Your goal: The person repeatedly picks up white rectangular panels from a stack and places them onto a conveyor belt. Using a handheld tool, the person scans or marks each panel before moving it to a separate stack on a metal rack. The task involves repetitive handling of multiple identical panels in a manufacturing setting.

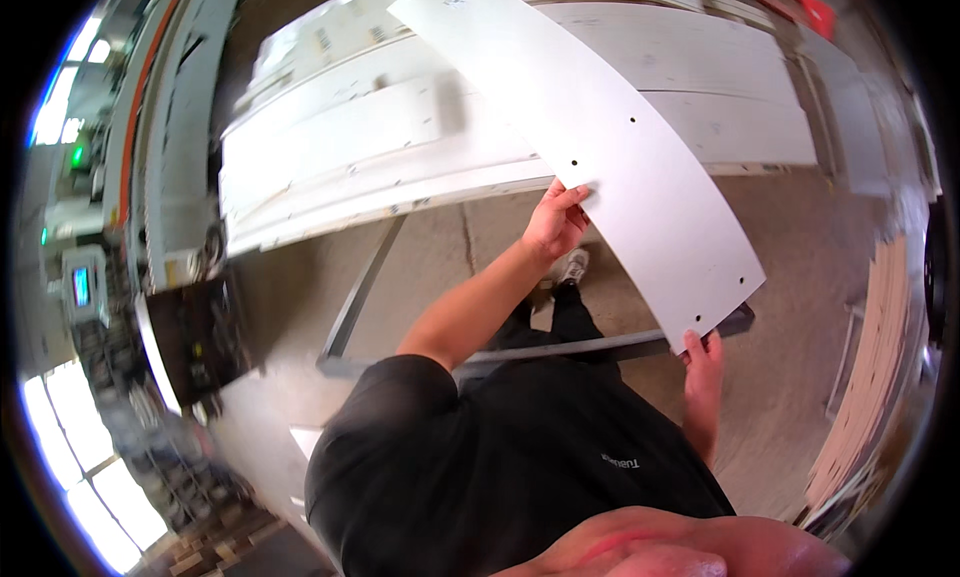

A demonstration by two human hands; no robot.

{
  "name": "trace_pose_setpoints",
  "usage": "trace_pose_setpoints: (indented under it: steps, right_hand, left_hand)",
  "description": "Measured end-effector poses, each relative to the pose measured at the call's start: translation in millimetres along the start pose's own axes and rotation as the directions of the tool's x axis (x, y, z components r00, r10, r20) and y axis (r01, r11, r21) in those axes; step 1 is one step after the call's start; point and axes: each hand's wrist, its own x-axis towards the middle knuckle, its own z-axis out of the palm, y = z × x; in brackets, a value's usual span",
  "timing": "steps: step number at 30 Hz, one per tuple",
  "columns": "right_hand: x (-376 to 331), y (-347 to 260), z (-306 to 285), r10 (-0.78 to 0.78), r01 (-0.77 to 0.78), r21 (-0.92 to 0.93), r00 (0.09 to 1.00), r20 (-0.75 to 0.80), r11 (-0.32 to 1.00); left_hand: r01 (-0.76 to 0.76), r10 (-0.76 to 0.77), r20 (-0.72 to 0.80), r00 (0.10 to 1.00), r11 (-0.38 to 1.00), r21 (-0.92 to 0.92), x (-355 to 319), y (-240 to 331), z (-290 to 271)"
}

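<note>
A long white panel (600, 127) with several small dark holes slants across the view from the upper middle down to the right. My left hand (558, 220) grips its left edge about halfway along, the thumb on the top face. At the panel's near end, my right hand (703, 357) pinches the lower corner, thumb on top. The fingers of both hands are partly hidden under the panel. Its far end hangs over a stack of white boards (400, 127); whether it touches them I cannot tell.
A grey metal frame (365, 287) stands low between me and the stack. To the left is a long machine (165, 127) with a small control screen (83, 287). Thin wooden strips (865, 367) are stacked at the right. Something red (815, 15) lies at the far right.
</note>
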Motion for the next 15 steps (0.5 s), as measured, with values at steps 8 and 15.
trace_pose_setpoints:
  steps: [8, 15]
  right_hand:
    - [95, -40, 118, -0.087, 0.213, -0.232, 0.886, 0.456, 0.949]
    - [147, -25, 278, 0.024, 0.205, -0.29, 0.778, 0.627, 0.935]
  left_hand:
    - [-0.292, 0.269, -0.289, 0.919, 0.956, -0.037, -60, 102, -116]
    - [-0.425, 0.327, -0.413, 0.85, 0.889, -0.169, -73, 181, -200]
